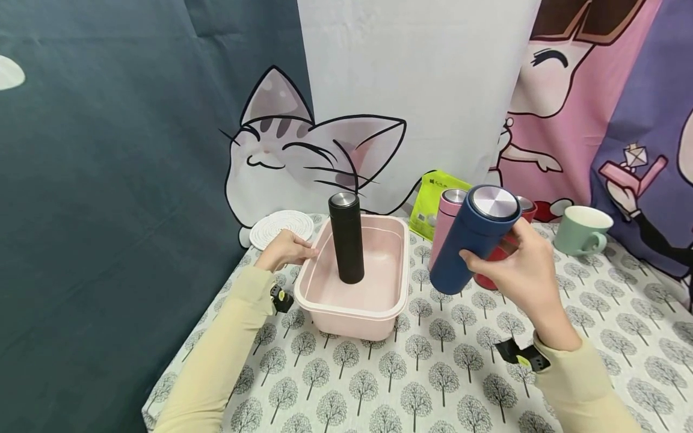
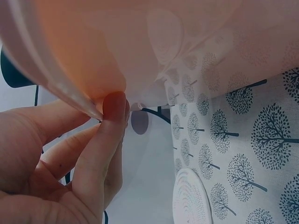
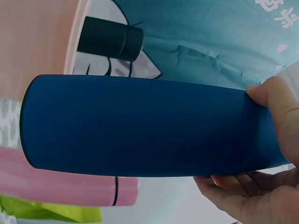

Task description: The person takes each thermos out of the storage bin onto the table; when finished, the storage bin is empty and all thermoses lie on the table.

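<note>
In the head view my right hand (image 1: 522,267) grips a blue thermos (image 1: 465,246) near its steel-topped lid, the bottle tilted and held over the table. The right wrist view shows thumb and fingers on opposite sides of the blue body. On the left, my left hand (image 1: 287,249) pinches the rim of a pink plastic basin (image 1: 346,328). Seen from the left wrist, thumb and fingertips (image 2: 114,107) meet on that rim. A black thermos (image 1: 346,240) stands upright inside the basin. Behind the blue thermos are a pink thermos (image 1: 444,222) and a red thermos (image 1: 487,279), partly hidden.
A lime-green packet (image 1: 425,207) stands at the back. Farther right is a green mug (image 1: 582,231). A white round woven mat (image 1: 281,227) lies behind my left hand. The tree-patterned tablecloth (image 1: 417,385) reaches up to a cartoon curtain (image 1: 422,90).
</note>
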`<action>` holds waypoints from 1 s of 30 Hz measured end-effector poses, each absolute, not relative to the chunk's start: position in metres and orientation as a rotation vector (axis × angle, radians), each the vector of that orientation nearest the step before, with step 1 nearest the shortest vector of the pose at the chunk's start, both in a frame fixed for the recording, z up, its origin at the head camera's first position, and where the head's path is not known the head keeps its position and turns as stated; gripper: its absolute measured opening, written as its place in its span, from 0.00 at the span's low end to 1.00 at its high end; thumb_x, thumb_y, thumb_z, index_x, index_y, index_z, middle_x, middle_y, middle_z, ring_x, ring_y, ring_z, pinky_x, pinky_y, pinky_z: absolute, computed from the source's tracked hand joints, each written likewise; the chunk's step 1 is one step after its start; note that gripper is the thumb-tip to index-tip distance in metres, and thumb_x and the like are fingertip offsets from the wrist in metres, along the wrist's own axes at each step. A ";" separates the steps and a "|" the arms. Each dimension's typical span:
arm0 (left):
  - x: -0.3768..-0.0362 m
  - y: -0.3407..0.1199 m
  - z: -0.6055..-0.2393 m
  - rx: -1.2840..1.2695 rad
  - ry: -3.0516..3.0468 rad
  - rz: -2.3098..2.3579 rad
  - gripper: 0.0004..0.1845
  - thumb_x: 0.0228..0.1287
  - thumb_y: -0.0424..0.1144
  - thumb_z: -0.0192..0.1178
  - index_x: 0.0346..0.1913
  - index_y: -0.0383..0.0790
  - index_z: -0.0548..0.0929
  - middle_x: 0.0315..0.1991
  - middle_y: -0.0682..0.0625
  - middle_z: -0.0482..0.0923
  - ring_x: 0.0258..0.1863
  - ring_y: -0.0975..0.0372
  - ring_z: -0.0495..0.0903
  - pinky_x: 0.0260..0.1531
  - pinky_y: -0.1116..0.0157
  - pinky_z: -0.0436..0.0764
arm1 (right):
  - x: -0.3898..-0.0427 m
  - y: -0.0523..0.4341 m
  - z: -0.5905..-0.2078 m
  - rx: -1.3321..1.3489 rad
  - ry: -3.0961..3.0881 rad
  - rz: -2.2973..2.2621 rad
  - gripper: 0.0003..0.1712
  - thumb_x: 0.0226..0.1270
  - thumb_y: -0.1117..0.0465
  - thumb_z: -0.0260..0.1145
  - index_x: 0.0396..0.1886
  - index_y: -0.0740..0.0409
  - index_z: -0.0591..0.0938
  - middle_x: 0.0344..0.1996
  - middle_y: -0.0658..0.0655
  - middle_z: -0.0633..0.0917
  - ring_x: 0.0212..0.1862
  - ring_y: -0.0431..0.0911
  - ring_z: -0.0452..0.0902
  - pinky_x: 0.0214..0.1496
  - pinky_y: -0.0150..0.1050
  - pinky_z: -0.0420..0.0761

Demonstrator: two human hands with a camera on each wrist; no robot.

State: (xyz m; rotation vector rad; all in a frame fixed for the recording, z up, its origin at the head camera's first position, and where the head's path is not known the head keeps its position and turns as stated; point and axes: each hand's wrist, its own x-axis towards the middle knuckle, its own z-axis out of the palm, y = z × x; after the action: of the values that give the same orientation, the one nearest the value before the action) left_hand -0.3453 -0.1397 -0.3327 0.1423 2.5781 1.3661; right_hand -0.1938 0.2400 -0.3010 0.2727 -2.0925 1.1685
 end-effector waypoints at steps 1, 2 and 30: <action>-0.345 -0.140 -0.333 0.142 2.579 1.367 0.18 0.60 0.33 0.68 0.50 0.22 0.82 0.48 0.30 0.83 0.44 0.48 0.87 0.46 0.59 0.88 | -0.194 0.242 -0.303 0.266 -2.099 1.166 0.40 0.36 0.74 0.82 0.55 0.56 0.80 0.43 0.38 0.82 0.43 0.27 0.81 0.47 0.18 0.81; -0.345 -0.140 -0.333 0.144 2.576 1.369 0.18 0.60 0.33 0.68 0.50 0.22 0.82 0.48 0.30 0.83 0.44 0.48 0.87 0.46 0.59 0.88 | -0.195 0.243 -0.304 0.260 -2.108 1.162 0.39 0.36 0.74 0.82 0.55 0.57 0.80 0.43 0.38 0.82 0.43 0.26 0.81 0.47 0.17 0.81; -0.346 -0.142 -0.335 0.168 2.562 1.400 0.17 0.61 0.32 0.68 0.48 0.22 0.83 0.45 0.31 0.84 0.42 0.48 0.87 0.45 0.59 0.88 | -0.207 0.303 -0.348 -0.078 -2.334 0.904 0.37 0.45 0.54 0.82 0.54 0.63 0.77 0.47 0.62 0.82 0.37 0.17 0.64 0.36 0.14 0.72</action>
State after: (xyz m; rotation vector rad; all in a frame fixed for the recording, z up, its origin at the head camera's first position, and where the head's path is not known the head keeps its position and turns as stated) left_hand -0.3460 -0.1417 -0.3352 0.1676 2.5618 1.4001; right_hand -0.2066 0.3032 -0.3482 -0.0780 -2.3343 0.9042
